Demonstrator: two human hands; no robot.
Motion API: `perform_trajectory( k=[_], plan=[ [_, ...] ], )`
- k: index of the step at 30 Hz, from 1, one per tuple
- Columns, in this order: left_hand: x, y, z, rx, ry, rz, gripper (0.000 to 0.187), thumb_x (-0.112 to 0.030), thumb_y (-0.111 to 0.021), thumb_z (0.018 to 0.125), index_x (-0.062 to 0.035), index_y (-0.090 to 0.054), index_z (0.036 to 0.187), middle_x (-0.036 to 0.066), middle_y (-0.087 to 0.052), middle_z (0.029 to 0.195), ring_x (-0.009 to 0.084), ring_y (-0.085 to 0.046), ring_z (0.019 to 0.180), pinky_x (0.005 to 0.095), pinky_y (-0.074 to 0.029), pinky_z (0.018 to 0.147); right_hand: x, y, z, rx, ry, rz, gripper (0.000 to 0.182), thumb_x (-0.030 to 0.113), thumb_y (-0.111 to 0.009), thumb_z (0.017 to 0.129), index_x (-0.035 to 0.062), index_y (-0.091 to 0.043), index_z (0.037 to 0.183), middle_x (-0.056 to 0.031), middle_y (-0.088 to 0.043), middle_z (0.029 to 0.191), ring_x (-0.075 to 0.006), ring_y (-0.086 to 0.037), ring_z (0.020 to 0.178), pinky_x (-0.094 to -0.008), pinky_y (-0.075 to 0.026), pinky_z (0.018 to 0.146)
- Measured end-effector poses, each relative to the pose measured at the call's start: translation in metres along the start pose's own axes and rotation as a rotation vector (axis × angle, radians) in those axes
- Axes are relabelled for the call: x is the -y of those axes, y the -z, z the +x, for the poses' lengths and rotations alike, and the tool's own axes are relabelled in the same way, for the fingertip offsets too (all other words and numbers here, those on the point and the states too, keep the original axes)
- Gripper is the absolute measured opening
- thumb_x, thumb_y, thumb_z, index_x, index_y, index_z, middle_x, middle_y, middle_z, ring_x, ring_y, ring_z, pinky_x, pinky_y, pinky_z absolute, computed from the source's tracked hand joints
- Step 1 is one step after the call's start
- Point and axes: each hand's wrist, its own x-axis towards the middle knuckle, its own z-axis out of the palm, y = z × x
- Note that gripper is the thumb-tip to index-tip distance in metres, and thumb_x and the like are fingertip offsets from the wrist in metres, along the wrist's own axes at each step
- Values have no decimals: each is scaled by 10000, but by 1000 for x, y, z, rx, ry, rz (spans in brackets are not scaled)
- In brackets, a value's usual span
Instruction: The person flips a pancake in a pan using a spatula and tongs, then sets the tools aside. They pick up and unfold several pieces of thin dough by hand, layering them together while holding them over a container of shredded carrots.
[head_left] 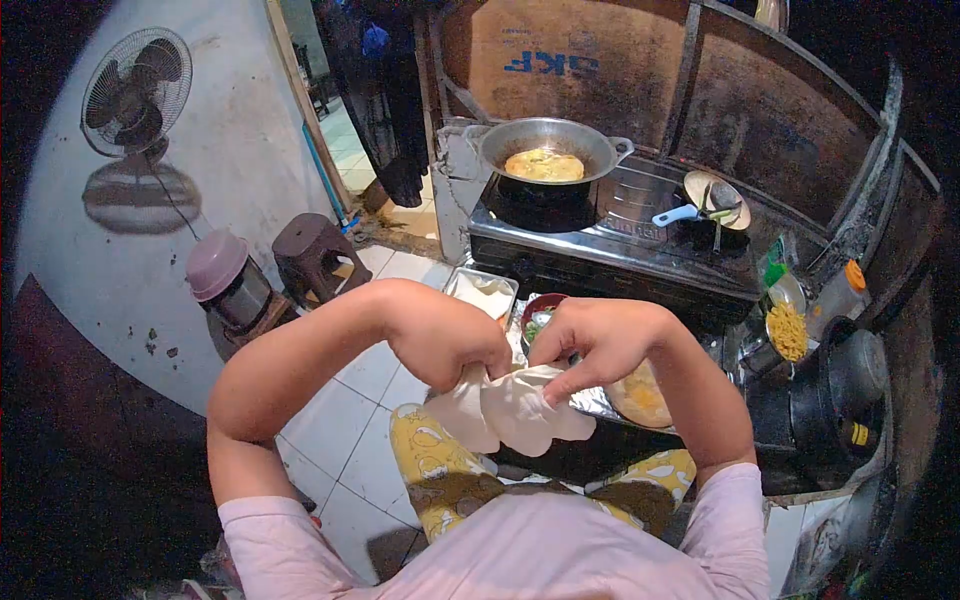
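Observation:
Thin, pale dough sheets (530, 412) hang in soft folds between my two hands, over my lap. My left hand (445, 338) is closed on their upper left edge, knuckles up. With thumb and fingers my right hand (598, 345) pinches the upper right side. Behind the hands is a metal tray (513, 297) with more pale sheets in it. Beside it, a dark red bowl (540, 299) with green contents and a spoon is partly covered by my right hand. A round dish (640, 398) of yellow mixture lies under my right forearm.
On the stove (630, 205) sits a wok (500, 150) with a yellow-brown flat fried piece (545, 166). To its right lies a plate (738, 216) with a blue-handled utensil (677, 215). Yellow food (787, 330) and dark pots (850, 370) stand at right, a stool (312, 250) at left.

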Motion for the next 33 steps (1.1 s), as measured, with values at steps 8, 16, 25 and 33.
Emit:
perform_trajectory(
  k=[8, 16, 25, 33],
  plan=[
    [-9, 5, -9, -54, -59, -20, 240, 44, -622, 631, 34, -615, 870, 146, -539, 863, 302, -561, 850, 400, -429, 727, 0, -2, -9, -81, 77, -190, 267, 256, -729, 826, 1, -652, 803, -122, -619, 666, -238, -593, 589, -328, -450, 562],
    [-25, 12, -33, -188, -27, 195, 205, 16, -631, 683, 8, -667, 885, 142, -576, 917, 312, -591, 874, 388, -471, 746, 8, -8, -25, -300, 55, -174, 214, 195, -717, 783, 20, -676, 899, -158, -629, 732, -306, -609, 666, -382, -480, 628],
    [-26, 6, -72, -411, -28, 208, 239, 1, -655, 678, 4, -672, 916, 104, -560, 844, 277, -575, 825, 363, -461, 711, -9, -13, -50, -542, 182, -171, 170, 116, -702, 755, 27, -689, 898, -119, -664, 775, -267, -654, 724, -363, -517, 661],
    [9, 2, -102, -539, -575, -314, 263, -201, -672, 849, 60, -694, 839, 100, -539, 795, 203, -529, 634, 330, -456, 611, -24, -19, -65, -629, 583, 460, 111, 37, -661, 670, -23, -660, 764, -126, -682, 788, -278, -673, 809, -503, -428, 953]
  ],
)
